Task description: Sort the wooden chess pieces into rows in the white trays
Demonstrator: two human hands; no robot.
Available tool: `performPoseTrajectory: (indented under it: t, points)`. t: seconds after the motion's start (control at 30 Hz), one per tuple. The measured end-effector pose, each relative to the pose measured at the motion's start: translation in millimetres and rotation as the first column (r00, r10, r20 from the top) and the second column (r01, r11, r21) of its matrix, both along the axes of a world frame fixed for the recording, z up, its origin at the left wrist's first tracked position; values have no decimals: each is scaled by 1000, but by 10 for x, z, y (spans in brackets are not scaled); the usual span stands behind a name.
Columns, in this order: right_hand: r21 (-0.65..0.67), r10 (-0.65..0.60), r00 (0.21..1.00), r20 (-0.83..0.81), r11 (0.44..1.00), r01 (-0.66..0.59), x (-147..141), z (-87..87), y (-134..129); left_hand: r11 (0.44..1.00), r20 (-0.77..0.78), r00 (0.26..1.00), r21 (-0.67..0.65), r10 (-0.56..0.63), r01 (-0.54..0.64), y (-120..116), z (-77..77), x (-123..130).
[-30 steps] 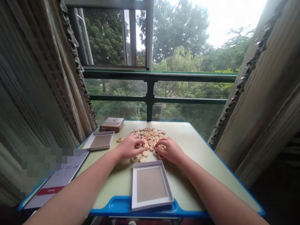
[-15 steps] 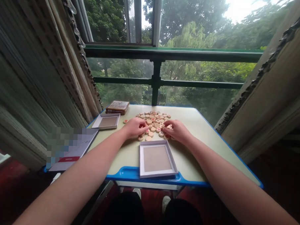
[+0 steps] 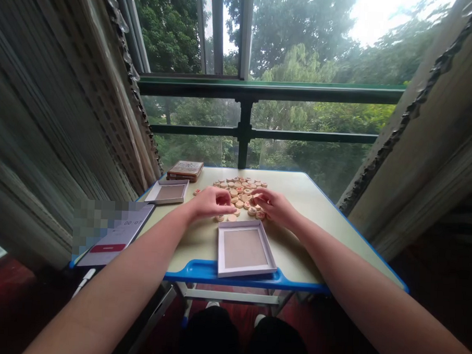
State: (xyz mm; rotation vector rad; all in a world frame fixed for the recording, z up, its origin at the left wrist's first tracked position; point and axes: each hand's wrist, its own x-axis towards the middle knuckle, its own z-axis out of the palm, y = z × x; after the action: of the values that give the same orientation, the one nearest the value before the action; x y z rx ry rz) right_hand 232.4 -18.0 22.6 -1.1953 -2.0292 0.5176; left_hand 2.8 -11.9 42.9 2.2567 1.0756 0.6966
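Note:
Round wooden Chinese chess pieces (image 3: 239, 189), some with red or dark characters, lie in a loose pile on the pale tabletop. My left hand (image 3: 212, 202) is at the pile's left side, fingers curved and thumb apart from them, low over the nearest pieces. At the right side, my right hand (image 3: 274, 204) reaches over the pieces with its fingers bent and apart. No piece shows clearly in either hand, and both hide part of the pile. Just in front of the pile sits a shallow square box tray (image 3: 246, 249), its inside bare.
A second shallow tray (image 3: 168, 191) lies at the left, with a stack of flat boxes (image 3: 185, 170) behind it. A phone or tablet (image 3: 118, 237) rests at the left edge. One piece (image 3: 197, 192) lies apart. The table has a blue rim (image 3: 200, 269).
My left hand has opened somewhat, its thumb now reaching nearer to the front tray. My right hand's fingers have shifted slightly left and lifted. The view has tilted a little.

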Motion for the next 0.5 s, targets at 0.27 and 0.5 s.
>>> performPoseTrajectory:
  t: [0.27, 0.5]
  points:
    - [-33, -1, 996, -95, 999, -2, -41, 63, -47, 994, -86, 991, -2, -106, 106, -132, -30, 138]
    - [-103, 24, 993, -120, 994, -37, -30, 66, -3, 984, -194, 969, 63, -151, 166, -112, -100, 143]
